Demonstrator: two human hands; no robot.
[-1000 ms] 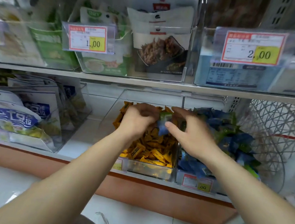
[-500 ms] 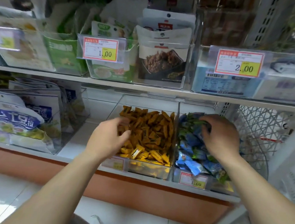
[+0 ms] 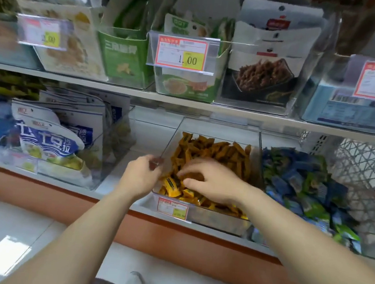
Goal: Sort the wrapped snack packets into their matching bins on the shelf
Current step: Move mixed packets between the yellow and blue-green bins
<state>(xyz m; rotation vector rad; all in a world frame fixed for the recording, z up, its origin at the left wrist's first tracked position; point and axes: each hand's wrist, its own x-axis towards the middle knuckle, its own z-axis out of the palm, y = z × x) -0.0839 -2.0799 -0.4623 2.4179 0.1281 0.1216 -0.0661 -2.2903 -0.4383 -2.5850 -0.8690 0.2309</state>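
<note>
A clear bin (image 3: 210, 217) on the lower shelf holds a heap of orange snack packets (image 3: 216, 148). Right of it, a second clear bin is piled with blue and green packets (image 3: 299, 180). My left hand (image 3: 139, 177) is curled at the orange bin's left wall, thumb and fingers pinched on its top edge. My right hand (image 3: 214, 182) lies palm down inside the orange bin, fingers spread over the packets near the front. I see no packet gripped in it; the fingertips are partly buried.
A white wire basket (image 3: 365, 176) stands at the far right of the lower shelf. Large blue-and-white bags (image 3: 48, 142) fill a clear bin at the left. The upper shelf (image 3: 186, 104) carries bins of pouches with price tags. White floor tiles lie below.
My right hand has left the blue and green bin and come left into the orange bin. My left hand has shifted from the orange packets to the bin's left wall. The view has moved closer.
</note>
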